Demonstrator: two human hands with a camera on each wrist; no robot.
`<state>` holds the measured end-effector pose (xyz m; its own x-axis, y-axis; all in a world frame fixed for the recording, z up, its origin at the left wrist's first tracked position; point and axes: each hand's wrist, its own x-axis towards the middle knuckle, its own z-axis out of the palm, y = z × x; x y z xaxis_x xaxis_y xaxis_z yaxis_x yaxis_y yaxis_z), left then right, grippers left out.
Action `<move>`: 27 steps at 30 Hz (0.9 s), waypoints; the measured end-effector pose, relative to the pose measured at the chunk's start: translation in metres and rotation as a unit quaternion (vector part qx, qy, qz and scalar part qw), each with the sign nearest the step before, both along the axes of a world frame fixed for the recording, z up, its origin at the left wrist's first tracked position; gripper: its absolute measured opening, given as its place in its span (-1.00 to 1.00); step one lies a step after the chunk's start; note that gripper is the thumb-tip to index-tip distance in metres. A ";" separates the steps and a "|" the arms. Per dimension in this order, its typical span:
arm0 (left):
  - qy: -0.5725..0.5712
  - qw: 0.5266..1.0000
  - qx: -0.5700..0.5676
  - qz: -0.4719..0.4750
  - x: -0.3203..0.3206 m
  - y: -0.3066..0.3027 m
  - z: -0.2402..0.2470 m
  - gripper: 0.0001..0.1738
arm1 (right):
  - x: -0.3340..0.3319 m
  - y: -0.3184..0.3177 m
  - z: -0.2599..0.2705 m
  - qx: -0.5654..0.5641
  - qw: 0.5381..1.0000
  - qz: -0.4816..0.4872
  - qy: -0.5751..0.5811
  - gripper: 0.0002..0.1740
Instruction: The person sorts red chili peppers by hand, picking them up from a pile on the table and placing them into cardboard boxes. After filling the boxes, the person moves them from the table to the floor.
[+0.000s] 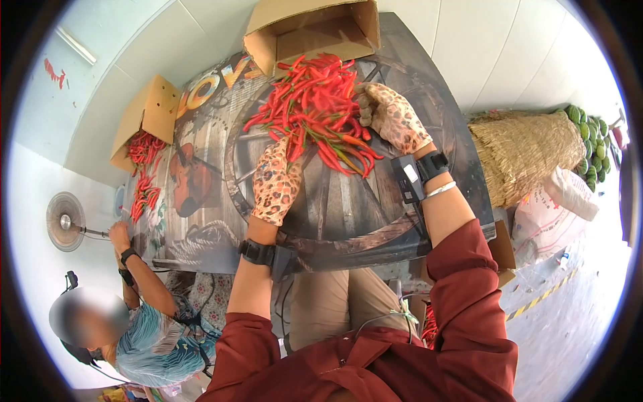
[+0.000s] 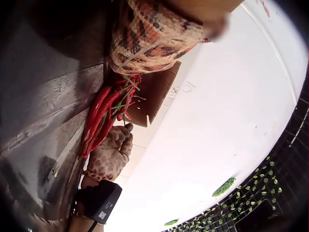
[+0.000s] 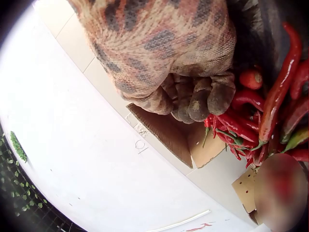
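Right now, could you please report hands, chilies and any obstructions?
Left hand at near edge of red chilies, hold unclear. Right hand at their right side, fingers curled. Chilies heaped before open box; nothing visibly in the way.

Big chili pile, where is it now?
Head view, upper centre: the chili pile lies on the table in front of the larger box, with the right hand at its right edge.

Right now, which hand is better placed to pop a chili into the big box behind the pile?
Probably the right hand: it's beside the chili pile, closer to the open box. The left hand is at the near edge, with the pile between it and the box.
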<state>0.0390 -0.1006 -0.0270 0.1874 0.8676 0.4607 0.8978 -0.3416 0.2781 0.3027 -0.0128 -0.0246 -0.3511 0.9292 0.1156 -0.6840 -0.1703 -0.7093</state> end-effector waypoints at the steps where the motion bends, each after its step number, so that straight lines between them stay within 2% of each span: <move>1: -0.001 1.000 0.001 0.000 -0.002 0.002 -0.004 -0.51 | 0.000 0.000 0.000 -0.002 1.000 -0.001 0.000 -0.71; 3: 0.013 1.000 0.008 0.018 -0.005 0.004 -0.007 -0.57 | 0.000 0.001 0.000 -0.004 1.000 -0.002 0.000 -0.71; 7: 0.003 0.998 -0.030 0.059 -0.012 0.000 -0.002 -0.54 | 0.000 0.000 0.001 -0.011 1.000 0.001 0.010 -0.71; 9: 0.000 0.996 0.021 0.088 -0.026 0.002 -0.011 -0.56 | -0.001 -0.001 0.001 -0.012 1.000 -0.004 0.007 -0.71; 16: -0.062 0.994 -0.021 0.091 -0.022 0.004 -0.004 -0.60 | -0.001 0.000 0.000 -0.006 1.000 0.001 0.007 -0.72; 20: -0.058 0.997 -0.021 0.049 -0.032 0.004 -0.011 -0.59 | 0.000 0.000 -0.001 -0.003 1.000 0.000 -0.004 -0.71; 25: 0.012 0.999 -0.013 0.035 -0.030 -0.002 -0.002 -0.63 | -0.001 -0.004 0.005 -0.002 1.000 -0.001 -0.022 -0.66; 27: -0.020 0.999 -0.034 0.029 -0.019 -0.010 0.018 -0.58 | -0.001 -0.003 0.004 0.001 1.000 -0.001 -0.022 -0.66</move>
